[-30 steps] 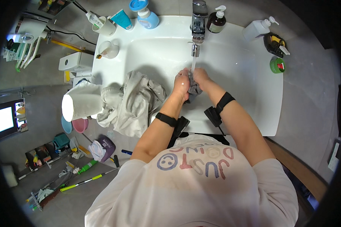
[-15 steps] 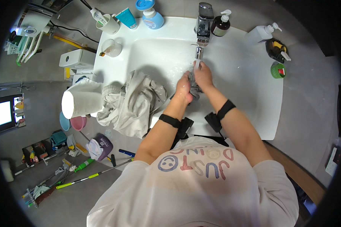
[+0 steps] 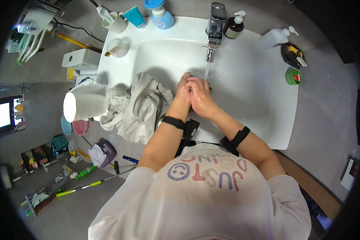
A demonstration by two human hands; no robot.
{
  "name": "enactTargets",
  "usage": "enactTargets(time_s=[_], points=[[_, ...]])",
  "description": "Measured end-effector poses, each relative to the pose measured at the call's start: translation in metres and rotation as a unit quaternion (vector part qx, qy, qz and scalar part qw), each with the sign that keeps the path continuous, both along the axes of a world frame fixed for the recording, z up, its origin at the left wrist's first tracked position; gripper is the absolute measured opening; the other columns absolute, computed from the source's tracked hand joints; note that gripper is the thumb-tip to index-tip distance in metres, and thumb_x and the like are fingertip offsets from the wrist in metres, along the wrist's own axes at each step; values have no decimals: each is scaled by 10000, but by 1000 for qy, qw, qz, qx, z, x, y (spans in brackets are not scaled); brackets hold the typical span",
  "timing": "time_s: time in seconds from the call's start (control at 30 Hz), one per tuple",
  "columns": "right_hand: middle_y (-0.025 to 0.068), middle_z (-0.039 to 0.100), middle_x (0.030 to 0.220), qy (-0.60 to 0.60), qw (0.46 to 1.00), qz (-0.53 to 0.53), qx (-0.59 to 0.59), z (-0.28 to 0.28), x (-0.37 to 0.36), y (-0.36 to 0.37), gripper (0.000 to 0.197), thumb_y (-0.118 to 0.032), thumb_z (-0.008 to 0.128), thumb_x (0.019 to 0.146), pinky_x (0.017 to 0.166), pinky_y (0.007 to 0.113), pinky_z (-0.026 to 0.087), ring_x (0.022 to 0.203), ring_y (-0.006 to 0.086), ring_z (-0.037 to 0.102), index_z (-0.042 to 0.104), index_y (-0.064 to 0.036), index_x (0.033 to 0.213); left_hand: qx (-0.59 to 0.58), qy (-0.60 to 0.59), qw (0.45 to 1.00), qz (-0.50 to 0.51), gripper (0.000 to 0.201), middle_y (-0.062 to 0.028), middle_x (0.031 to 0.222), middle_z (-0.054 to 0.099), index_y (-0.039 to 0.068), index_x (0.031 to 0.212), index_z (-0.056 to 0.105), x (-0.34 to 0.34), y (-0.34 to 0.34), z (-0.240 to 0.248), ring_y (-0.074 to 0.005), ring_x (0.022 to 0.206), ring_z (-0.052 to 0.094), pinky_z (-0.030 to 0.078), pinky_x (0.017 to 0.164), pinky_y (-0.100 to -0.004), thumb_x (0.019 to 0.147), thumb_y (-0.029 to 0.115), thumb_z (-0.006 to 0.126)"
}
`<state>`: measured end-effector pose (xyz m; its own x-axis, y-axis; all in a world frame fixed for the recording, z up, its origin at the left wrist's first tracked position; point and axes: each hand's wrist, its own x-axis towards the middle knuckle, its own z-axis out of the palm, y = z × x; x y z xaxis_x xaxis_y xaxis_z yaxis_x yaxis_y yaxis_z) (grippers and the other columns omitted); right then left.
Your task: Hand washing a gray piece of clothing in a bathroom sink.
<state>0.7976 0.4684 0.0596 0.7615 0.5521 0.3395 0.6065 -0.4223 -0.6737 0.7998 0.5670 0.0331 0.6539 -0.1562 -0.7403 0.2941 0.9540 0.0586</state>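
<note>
Wet and shiny, my left hand (image 3: pixel 183 90) and my right hand (image 3: pixel 201 96) are pressed together over the white sink (image 3: pixel 252 92). Both are closed around a small dark grey cloth (image 3: pixel 191 75). Only bits of the cloth show past the fingers; the rest is hidden. A stream of water (image 3: pixel 207 71) runs from the chrome faucet (image 3: pixel 216 32) and splashes beside my fingertips. Left of my left forearm, a light grey garment (image 3: pixel 136 110) with a gathered waistband lies heaped over the sink's left side.
Along the back rim stand a blue foam pump bottle (image 3: pixel 162 19), a teal tube (image 3: pixel 134 17), a cup (image 3: pixel 118 25) and a brown pump bottle (image 3: pixel 233 28). A clear cup (image 3: pixel 118 49) sits on the left rim, above a white bin-shaped container (image 3: pixel 85 105). Cleaning tools (image 3: pixel 90 185) lie lower left.
My hands have drawn back from under the faucet, toward me and slightly left. My right hand has closed over the left, covering most of the cloth. The water stream now shows clearly.
</note>
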Motion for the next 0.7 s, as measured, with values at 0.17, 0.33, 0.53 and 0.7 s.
enactTargets(time_s=[0.17, 0.33, 0.53, 0.7], points=[[225, 581, 986, 273, 939, -209, 2, -12, 63, -11, 206, -131, 482, 853, 821, 448, 439, 976, 373, 539, 531, 22, 983, 70, -59, 993, -69, 361, -105, 1042, 634, 46, 1130, 548, 3, -30, 4, -245, 927, 611, 497, 836, -394, 966, 269, 317], [213, 521, 1049, 97, 990, -82, -67, 11, 14, -2, 223, -186, 510, 873, 858, 443, 424, 1016, 415, 495, 543, -34, 1032, 15, -49, 999, -9, 414, -136, 1062, 620, 32, 1108, 543, 0, -9, 5, -291, 966, 593, 462, 887, -440, 949, 321, 294], [180, 610, 902, 304, 917, -242, -88, -5, 57, -12, 209, -228, 506, 876, 795, 440, 460, 902, 350, 579, 584, -61, 974, 59, -24, 994, -92, 388, -112, 1022, 630, 67, 1091, 549, 7, -22, 0, -263, 900, 618, 503, 826, -412, 982, 343, 298], [166, 547, 1046, 132, 988, -77, -9, 14, 4, -17, 360, -314, 568, 838, 879, 452, 434, 1040, 362, 530, 529, -131, 1145, -11, -35, 999, -27, 484, -205, 1244, 486, -6, 1100, 512, 5, -3, 13, -373, 1159, 454, 362, 993, -512, 964, 398, 281]])
